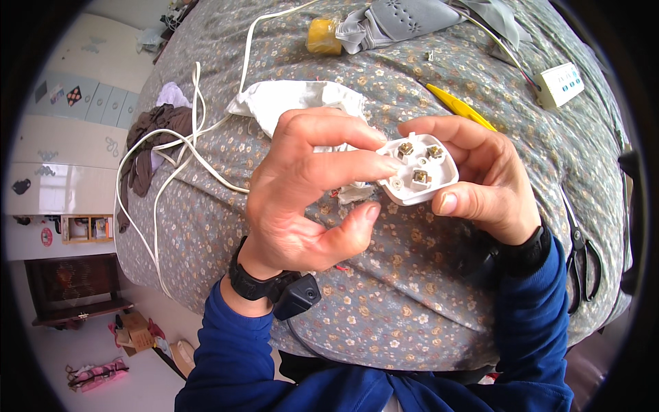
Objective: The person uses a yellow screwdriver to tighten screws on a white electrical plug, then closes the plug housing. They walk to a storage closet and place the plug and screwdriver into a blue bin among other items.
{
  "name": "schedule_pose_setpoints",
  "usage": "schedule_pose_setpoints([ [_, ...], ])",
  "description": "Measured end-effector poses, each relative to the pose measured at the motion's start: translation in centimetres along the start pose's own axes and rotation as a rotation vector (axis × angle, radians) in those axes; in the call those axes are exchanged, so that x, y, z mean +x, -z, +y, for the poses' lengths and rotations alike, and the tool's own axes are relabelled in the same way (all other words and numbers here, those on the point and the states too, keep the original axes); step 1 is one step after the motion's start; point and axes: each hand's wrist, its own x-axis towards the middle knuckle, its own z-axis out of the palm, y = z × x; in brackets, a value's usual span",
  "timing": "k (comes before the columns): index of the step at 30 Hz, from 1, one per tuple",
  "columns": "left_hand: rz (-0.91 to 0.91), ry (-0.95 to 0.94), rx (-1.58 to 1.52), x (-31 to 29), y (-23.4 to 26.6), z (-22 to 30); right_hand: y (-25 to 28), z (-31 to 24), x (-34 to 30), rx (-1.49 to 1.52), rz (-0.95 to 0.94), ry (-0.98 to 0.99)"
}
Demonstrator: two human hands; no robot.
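My right hand [494, 172] holds an open white plastic plug shell [410, 196] between thumb and fingers, at the shell's right side. Its hollow inside faces up and shows three brass-coloured terminals [421, 177] in white seats. From the left, my left hand [302, 185] reaches over with its index and middle fingertips at the shell's left edge. Its thumb stands well apart, and I see nothing gripped in it. A crumpled white cloth or bag [295, 99] lies behind the left hand, partly hidden by it.
A flowered grey cover [412, 302] spreads beneath everything. White cable [156, 199] loops on the left. Black-handled scissors [582, 257] lie at right, a yellow pointed tool [456, 106] beyond the right hand. Farther back are a white box [561, 84] with wires and a yellow roll [323, 36].
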Motion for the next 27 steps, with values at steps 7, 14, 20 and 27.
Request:
schedule_pose_setpoints([
  [7, -0.074, 0.003, -0.041, 0.1, -0.1, -0.2, 0.4, 0.1, -0.1, 0.008, -0.06, -0.071],
  [14, -0.078, 0.143, -0.192, -0.4, -0.2, 0.2, 0.8, 1.2, 0.3, 0.022, -0.141, -0.115],
  [20, -0.015, 0.529, -0.462, -0.9, -0.4, 1.0, 0.5, 1.1, 0.0, 0.099, -0.053, -0.3],
  [27, 0.048, 0.917, -0.841, -1.0, -0.7, 1.2, 0.2, 0.6, 0.1, -0.03, -0.044, -0.387],
])
